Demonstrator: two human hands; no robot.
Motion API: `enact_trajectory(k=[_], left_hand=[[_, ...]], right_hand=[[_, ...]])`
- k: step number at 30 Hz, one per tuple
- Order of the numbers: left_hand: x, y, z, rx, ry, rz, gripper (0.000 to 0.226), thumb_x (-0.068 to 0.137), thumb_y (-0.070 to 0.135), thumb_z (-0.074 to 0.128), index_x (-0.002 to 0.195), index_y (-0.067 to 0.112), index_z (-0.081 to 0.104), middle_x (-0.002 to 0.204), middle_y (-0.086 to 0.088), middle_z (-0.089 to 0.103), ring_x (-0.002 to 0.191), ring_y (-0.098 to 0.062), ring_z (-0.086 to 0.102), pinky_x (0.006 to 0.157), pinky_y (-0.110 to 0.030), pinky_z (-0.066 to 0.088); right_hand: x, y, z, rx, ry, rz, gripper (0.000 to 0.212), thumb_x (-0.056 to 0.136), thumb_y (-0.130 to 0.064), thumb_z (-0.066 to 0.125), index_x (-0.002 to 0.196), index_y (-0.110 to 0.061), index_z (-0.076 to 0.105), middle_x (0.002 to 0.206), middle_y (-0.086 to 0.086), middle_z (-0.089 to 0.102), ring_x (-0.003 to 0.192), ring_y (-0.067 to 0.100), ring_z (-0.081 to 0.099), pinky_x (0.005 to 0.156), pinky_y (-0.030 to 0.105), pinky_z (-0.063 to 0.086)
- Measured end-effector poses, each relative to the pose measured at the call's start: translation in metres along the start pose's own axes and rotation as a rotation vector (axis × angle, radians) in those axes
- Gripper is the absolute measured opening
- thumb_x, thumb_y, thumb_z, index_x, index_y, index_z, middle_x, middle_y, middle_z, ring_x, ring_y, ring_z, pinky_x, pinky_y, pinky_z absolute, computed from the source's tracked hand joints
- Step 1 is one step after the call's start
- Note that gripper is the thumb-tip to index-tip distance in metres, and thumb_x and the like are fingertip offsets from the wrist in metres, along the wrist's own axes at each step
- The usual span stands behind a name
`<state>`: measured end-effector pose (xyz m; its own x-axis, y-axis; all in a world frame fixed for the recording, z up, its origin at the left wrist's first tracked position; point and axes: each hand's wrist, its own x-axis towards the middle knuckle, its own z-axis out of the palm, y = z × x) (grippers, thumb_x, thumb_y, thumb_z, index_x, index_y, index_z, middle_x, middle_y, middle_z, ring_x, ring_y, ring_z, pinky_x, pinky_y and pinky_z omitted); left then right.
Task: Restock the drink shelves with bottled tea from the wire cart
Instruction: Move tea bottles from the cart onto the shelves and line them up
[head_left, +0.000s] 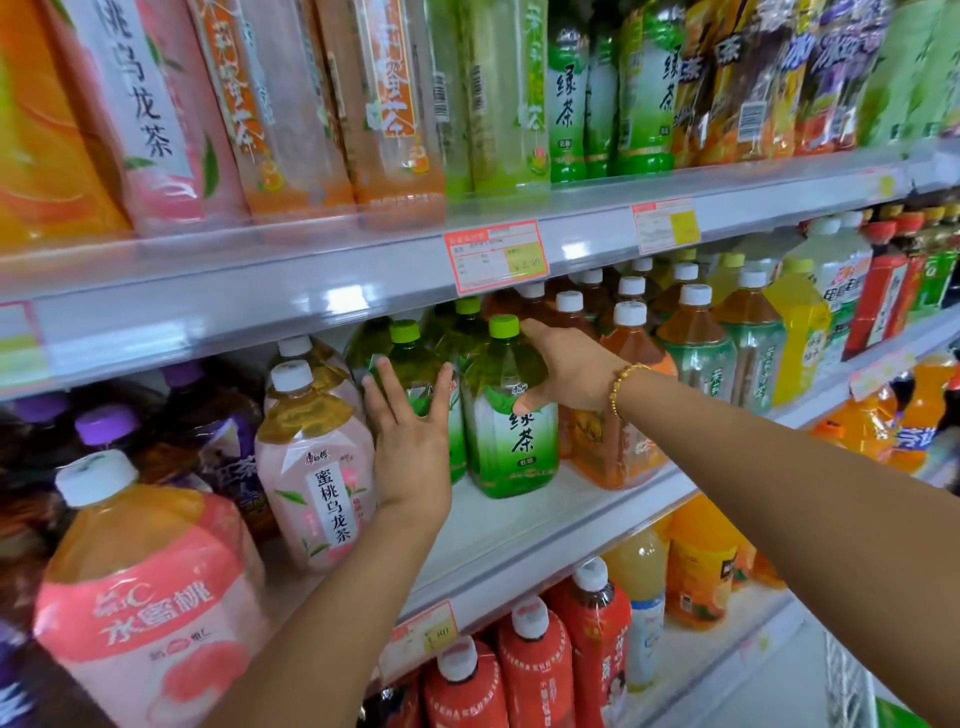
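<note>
Our right hand (566, 371) curls round the sloped shoulder of a clear plastic green tea bottle (506, 441) standing on the smooth white middle shelf (519, 525); our left hand (413, 447) lays straight fingers against its green-capped neighbour (410, 364).

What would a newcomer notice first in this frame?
Two hands work at the middle shelf: the right hand grips the front green tea bottle by its shoulder, and the left hand lays straight fingers against the second green tea bottle. A pink peach oolong bottle stands just left.
</note>
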<state>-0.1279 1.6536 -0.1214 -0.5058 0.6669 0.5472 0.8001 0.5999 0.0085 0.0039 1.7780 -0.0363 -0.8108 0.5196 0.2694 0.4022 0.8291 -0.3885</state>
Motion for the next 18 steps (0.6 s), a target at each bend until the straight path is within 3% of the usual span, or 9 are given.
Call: enact_trajectory(k=[5, 10, 15, 18], left_hand=[[0.012, 0.002, -0.012, -0.095, -0.060, -0.101, 0.097, 0.085, -0.018, 0.043, 0.149, 0.037, -0.005, 0.151, -0.032, -0.014, 0.142, -0.047, 0.000, 0.114, -0.045, 0.020], [0.028, 0.006, -0.030, -0.278, -0.116, -0.256, 0.097, 0.083, -0.016, 0.046, 0.147, 0.044, 0.004, 0.152, -0.032, -0.003, 0.141, -0.047, 0.004, 0.113, -0.052, 0.018], [0.024, -0.008, -0.021, -0.330, -0.058, -0.130, 0.097, 0.075, -0.015, 0.059, 0.137, 0.048, 0.018, 0.146, -0.029, 0.015, 0.135, -0.048, 0.022, 0.106, -0.053, 0.036], [0.018, -0.015, -0.020, -0.307, -0.034, -0.046, 0.093, 0.076, -0.010, 0.064, 0.137, 0.046, 0.022, 0.143, -0.025, 0.020, 0.135, -0.045, 0.024, 0.105, -0.050, 0.038]], right_hand=[[-0.002, -0.001, 0.005, 0.050, 0.025, 0.005, 0.085, 0.067, -0.019, 0.083, 0.138, -0.015, 0.036, 0.130, 0.007, 0.056, 0.119, 0.023, 0.052, 0.097, 0.030, 0.042], [-0.010, -0.003, 0.005, 0.065, 0.062, 0.004, 0.081, 0.065, -0.018, 0.084, 0.134, -0.015, 0.041, 0.126, 0.006, 0.058, 0.115, 0.023, 0.054, 0.087, 0.023, 0.041], [-0.020, -0.003, 0.009, 0.072, 0.120, -0.013, 0.084, 0.068, -0.014, 0.082, 0.139, -0.017, 0.035, 0.126, 0.006, 0.059, 0.114, 0.023, 0.054, 0.082, 0.020, 0.037], [-0.021, 0.000, 0.006, 0.073, 0.115, -0.012, 0.085, 0.067, -0.014, 0.082, 0.138, -0.017, 0.036, 0.126, 0.006, 0.058, 0.115, 0.022, 0.053, 0.082, 0.020, 0.037]])
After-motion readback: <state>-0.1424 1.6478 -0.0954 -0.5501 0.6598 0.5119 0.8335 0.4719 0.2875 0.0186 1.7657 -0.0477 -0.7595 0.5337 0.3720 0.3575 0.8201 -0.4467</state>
